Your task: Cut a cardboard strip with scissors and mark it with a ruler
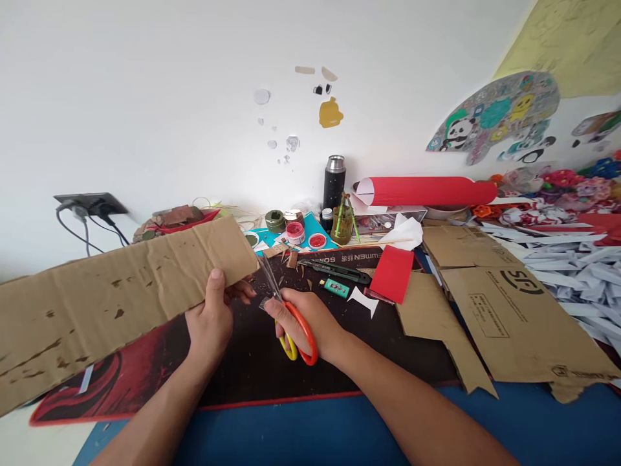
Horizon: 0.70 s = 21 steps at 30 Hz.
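Observation:
A long strip of brown cardboard [160,275] with torn brown patches stretches from the left edge to the middle of the view. My left hand [213,310] grips its lower edge near the right end, thumb on the face and fingers behind. My right hand [310,320] is closed round a pair of scissors [305,336] with red and yellow handles. The scissors' blades point up and left, their tips at the right end of the cardboard strip. Whether the blades touch the cardboard, I cannot tell. Beneath both hands lies a dark desk mat [291,378] with red edging.
Behind the hands lie a utility knife [334,270], a green lighter-like item [334,287], red paper [392,273] and paint pots [295,233]. A black flask [334,184] stands by the wall. Cardboard pieces [509,317] and white paper strips [557,259] fill the right side.

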Each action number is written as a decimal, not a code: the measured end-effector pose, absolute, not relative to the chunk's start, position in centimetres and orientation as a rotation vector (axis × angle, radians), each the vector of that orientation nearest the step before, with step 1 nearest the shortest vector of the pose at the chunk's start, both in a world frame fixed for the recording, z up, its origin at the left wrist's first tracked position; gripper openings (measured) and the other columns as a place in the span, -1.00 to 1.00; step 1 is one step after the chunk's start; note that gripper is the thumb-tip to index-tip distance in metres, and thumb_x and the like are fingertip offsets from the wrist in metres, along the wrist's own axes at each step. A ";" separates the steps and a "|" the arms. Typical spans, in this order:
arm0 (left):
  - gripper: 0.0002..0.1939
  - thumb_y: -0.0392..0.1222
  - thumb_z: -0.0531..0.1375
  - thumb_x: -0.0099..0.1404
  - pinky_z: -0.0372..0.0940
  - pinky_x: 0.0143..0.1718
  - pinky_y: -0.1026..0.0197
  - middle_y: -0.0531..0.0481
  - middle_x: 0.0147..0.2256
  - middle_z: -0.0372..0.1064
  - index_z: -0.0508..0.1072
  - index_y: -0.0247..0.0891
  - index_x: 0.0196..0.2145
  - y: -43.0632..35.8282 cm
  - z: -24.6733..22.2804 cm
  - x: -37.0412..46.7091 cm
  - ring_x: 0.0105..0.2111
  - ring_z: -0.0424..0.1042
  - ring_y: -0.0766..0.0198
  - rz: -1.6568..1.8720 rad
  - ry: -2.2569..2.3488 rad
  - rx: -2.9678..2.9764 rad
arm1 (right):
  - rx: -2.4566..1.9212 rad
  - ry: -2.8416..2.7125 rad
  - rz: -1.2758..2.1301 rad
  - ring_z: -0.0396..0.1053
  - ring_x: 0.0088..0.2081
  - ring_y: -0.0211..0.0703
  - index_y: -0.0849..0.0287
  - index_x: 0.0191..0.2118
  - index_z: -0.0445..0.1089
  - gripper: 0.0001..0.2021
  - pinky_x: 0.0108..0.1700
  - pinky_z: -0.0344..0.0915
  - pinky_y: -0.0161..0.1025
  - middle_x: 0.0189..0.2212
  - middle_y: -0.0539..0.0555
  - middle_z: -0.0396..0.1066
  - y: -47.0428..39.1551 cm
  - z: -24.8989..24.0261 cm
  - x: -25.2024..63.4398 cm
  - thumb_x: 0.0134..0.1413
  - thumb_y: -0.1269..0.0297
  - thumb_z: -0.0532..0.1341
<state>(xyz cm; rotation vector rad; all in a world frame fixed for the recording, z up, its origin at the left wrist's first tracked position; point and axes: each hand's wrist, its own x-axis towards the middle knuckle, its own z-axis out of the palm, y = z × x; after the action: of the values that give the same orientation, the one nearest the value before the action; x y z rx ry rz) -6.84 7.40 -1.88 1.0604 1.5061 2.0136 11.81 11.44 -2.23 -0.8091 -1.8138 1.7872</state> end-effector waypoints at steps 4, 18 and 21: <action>-0.48 0.27 0.26 0.48 0.45 -0.48 0.16 -0.09 -0.50 0.51 0.55 -0.26 -0.39 7.0 -2.2 -6.8 -0.47 0.57 0.12 1.938 1.534 1.088 | -0.816 -1.843 1.782 0.42 -0.63 -0.25 0.07 -0.31 0.29 -0.44 -0.59 0.27 -0.37 -0.53 -0.07 0.45 11.4 -2.2 11.8 0.38 -0.37 0.22; -0.50 0.24 0.27 0.45 0.52 -0.44 0.10 -0.05 -0.55 0.43 0.54 -0.21 -0.45 7.1 -2.3 -6.9 -0.40 0.60 0.03 1.856 1.527 1.130 | -0.808 -1.875 1.671 0.44 -0.62 -0.24 0.07 -0.26 0.35 -0.52 -0.55 0.29 -0.37 -0.54 -0.08 0.45 11.5 -2.2 11.9 0.41 -0.27 0.27; -0.52 0.22 0.27 0.46 0.51 -0.46 0.11 -0.05 -0.54 0.45 0.54 -0.21 -0.45 6.9 -2.3 -6.9 -0.45 0.57 0.07 1.848 1.522 1.135 | -0.803 -1.870 1.663 0.44 -0.64 -0.24 0.07 -0.31 0.29 -0.48 -0.59 0.27 -0.37 -0.55 -0.08 0.44 11.6 -2.4 11.9 0.44 -0.31 0.20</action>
<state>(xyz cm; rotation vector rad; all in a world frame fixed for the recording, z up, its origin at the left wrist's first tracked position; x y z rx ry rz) -6.94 6.95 -2.32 1.1348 1.5224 1.8477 11.88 11.57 -2.40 -0.8029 -1.8699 1.6633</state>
